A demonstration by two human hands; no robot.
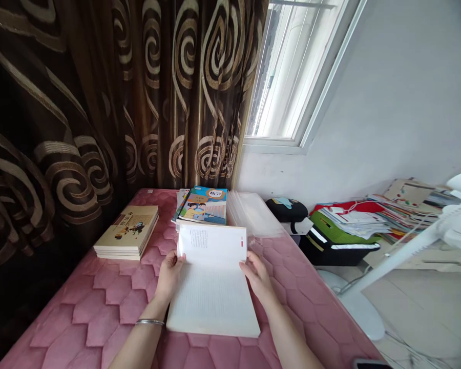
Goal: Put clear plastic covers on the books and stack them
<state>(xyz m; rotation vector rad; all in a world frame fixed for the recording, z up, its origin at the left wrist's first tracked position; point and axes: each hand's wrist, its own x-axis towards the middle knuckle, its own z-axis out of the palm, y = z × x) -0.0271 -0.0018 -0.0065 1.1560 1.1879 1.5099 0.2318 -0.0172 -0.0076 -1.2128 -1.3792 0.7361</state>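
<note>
An open book (214,300) with pale printed pages lies in front of me on the pink quilted bed cover (103,310). Its upper leaf is raised, showing a small block of text and a red mark. My left hand (171,271) pinches the left edge of that leaf, thumb on top. On the other side, my right hand (258,274) holds the leaf's right edge between thumb and fingers. Just beyond the book is a pile of colourful textbooks (207,202), the top one blue with cartoon children. Left of my hands sits a stack of beige books (128,230).
Clear plastic sleeves (253,212) lie at the bed's far right. A patterned curtain (184,92) hangs behind, beside a window (292,72). On the right are a green and black storage box (334,243) with papers on it and a white fan (397,261). A dark object's edge (371,364) shows at the bottom.
</note>
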